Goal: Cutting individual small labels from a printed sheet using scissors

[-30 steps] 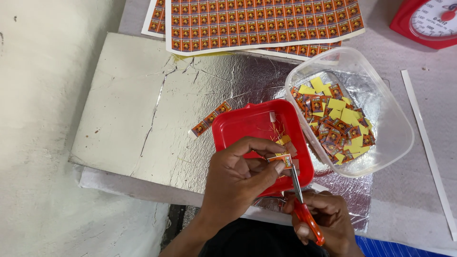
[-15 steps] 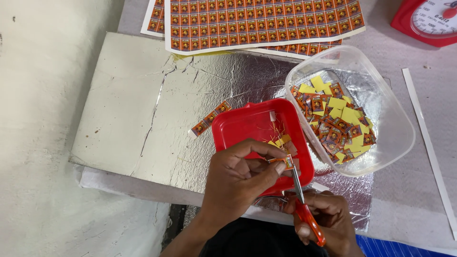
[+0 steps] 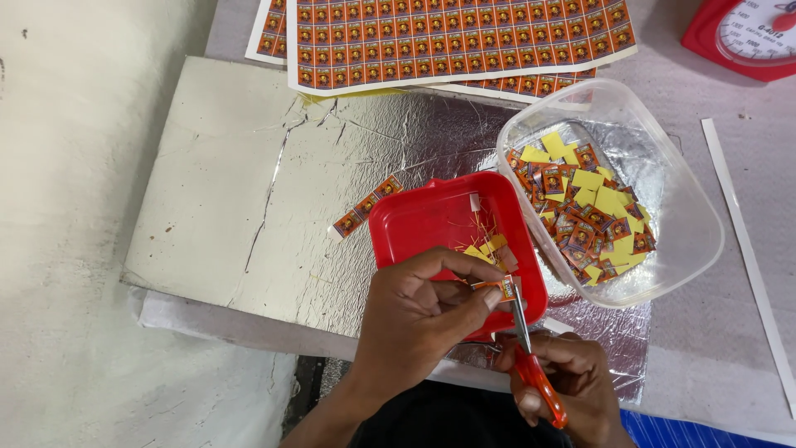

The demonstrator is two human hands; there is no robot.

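My left hand [image 3: 419,311] pinches a small orange sticker piece [image 3: 502,287] between thumb and fingers, over the near edge of a red plastic tray [image 3: 423,220]. My right hand [image 3: 564,382] grips small scissors with orange handles [image 3: 531,357], the blades pointing up and touching the sticker piece. Thin paper trimmings and a few yellow scraps lie inside the tray. A short strip of orange stickers [image 3: 365,207] rests on the silver foil just left of the tray.
A clear plastic tub [image 3: 688,241] to the right holds several cut stickers and yellow backings. Uncut orange sticker sheets [image 3: 456,37] lie at the far side. A silver foil board [image 3: 232,191] covers the table; a red weighing scale [image 3: 746,37] sits at the top right.
Both hands stay over the tray's near edge. The sticker piece and scissors have shifted only slightly between the frames.
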